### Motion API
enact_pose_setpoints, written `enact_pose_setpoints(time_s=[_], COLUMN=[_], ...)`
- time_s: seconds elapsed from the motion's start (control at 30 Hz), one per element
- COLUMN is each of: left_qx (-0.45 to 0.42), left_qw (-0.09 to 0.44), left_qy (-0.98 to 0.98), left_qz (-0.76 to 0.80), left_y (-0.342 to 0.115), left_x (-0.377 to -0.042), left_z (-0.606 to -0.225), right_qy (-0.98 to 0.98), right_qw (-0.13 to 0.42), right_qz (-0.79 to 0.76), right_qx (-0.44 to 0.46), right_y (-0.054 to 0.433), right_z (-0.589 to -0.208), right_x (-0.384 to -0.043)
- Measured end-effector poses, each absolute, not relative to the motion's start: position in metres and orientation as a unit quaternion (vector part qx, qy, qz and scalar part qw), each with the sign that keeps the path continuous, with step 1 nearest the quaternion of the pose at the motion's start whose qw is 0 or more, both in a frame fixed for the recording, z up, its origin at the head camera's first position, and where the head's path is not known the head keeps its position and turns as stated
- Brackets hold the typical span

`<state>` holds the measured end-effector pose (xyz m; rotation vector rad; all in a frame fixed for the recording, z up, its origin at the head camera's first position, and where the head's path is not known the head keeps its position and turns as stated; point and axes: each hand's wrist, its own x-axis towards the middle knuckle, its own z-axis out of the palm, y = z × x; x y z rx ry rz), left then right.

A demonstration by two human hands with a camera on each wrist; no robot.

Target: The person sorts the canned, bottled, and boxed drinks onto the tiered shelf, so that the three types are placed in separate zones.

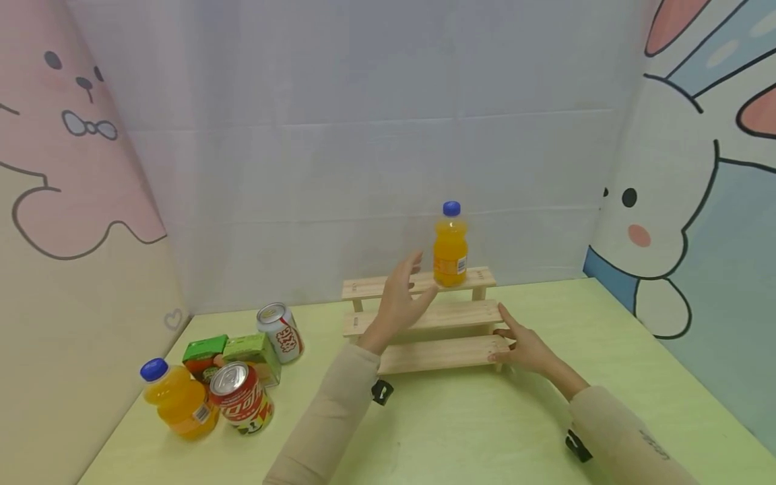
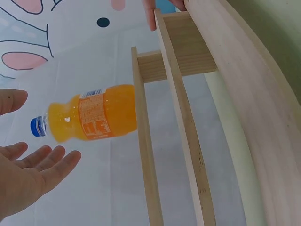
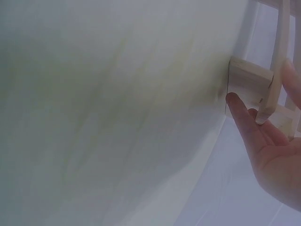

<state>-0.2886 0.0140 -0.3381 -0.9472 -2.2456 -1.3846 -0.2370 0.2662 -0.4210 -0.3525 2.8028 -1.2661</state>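
A three-step wooden display rack [image 1: 445, 353] stands on the table, its boards rising toward the back. On its top step stands an orange drink bottle [image 1: 450, 250] with a blue cap, upright. My left hand [image 1: 401, 300] is raised over the rack just left of this bottle, fingers spread and holding nothing. In the left wrist view, a gap shows between those fingers [image 2: 61, 169] and the bottle [image 2: 96, 113]. At the rack's right end my right hand [image 1: 526, 347] grips the boards' ends. The right wrist view shows its fingertips [image 3: 233, 98] against a wooden side piece [image 3: 249, 80].
On the left of the table stand a second orange drink bottle [image 1: 182, 404], a red can [image 1: 242, 401], a white can [image 1: 281, 337] and two green drink cartons [image 1: 257, 353]. Behind the rack hangs a pale curtain [image 1: 388, 168]. Cartoon-printed panels flank both sides.
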Motion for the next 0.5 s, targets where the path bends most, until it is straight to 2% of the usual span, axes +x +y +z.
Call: enact_pose_setpoints(time_s=[0.5], left_qx=[-0.345], left_qw=[0.181], left_qy=[-0.799], left_qz=[-0.457], left_y=[-0.008], left_x=[-0.263], left_z=[-0.346], right_qy=[0.905], right_qw=[0.021], right_qz=[-0.408], right_qx=[-0.119], right_y=[0.267], right_z=[-0.421], right_x=[-0.238])
